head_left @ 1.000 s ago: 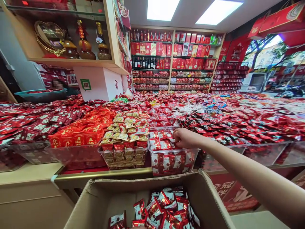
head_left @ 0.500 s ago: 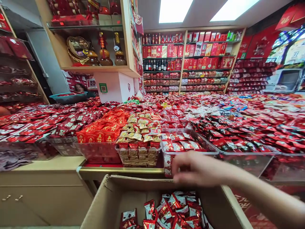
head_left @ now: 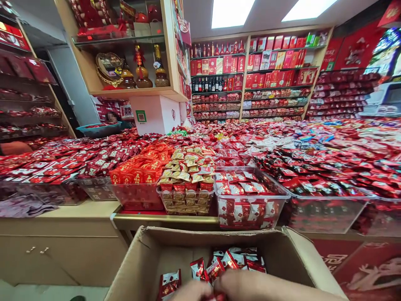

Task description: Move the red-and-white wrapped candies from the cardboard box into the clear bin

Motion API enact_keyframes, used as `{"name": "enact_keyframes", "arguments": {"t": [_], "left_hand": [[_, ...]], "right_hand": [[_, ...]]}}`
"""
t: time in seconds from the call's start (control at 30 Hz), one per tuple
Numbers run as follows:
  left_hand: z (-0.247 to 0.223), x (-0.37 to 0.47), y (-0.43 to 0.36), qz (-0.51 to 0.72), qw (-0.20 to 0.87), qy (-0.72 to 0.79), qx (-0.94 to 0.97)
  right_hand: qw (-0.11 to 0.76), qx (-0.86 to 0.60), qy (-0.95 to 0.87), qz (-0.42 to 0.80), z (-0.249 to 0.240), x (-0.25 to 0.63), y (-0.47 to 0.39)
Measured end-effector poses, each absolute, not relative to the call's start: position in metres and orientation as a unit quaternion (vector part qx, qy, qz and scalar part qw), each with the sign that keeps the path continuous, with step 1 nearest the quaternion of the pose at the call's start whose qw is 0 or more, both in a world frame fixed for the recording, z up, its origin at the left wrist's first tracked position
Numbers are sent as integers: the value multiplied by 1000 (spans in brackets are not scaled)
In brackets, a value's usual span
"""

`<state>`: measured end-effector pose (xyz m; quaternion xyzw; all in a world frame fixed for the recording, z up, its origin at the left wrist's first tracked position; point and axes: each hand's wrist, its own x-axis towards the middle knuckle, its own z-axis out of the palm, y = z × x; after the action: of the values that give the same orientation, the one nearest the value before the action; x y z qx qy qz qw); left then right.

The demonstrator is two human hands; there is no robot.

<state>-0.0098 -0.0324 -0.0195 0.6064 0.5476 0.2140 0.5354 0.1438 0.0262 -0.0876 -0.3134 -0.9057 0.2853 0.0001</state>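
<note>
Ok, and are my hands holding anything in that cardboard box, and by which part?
Can't tell: the left hand and right hand are blurred among the red-and-white packets in the cardboard box, hiding any grip.

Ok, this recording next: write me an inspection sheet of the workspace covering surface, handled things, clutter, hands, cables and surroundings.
Surface: pale counter at left, its top partly covered by tubs.
Handled things: open cardboard box with loose red-and-white packets; clear tub just beyond it holds similar packets.
Clutter: crumpled cloth on the counter; piled packets of other kinds around the clear tub.
Hands: left hand and right hand close together inside the box, at the packets; blurred, grip unclear.
Cables: nothing seen.
Surroundings: stocked back shelves; teal basin, another person partly visible behind it.
</note>
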Motion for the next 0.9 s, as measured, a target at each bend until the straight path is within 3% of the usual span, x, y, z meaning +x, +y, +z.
{"name": "enact_keyframes", "arguments": {"t": [0.2, 0.3, 0.47, 0.73, 0.8, 0.9], "left_hand": [[0, -21, -14, 361, 507, 544, 562], [9, -20, -17, 411, 520, 533, 526], [13, -10, -26, 453, 559, 510, 471], [16, -2, -32, 461, 555, 518, 459], [16, -4, -30, 457, 549, 545, 438], [14, -5, -27, 457, 551, 574, 397]], "right_hand": [[182, -288, -667, 662, -7, 151, 39], [245, -253, -609, 711, 2, 151, 36], [276, -252, -570, 732, 7, 154, 28], [299, -256, -577, 716, -2, 152, 29], [328, -295, -630, 639, -3, 152, 26], [388, -335, -771, 378, 2, 155, 18]]}}
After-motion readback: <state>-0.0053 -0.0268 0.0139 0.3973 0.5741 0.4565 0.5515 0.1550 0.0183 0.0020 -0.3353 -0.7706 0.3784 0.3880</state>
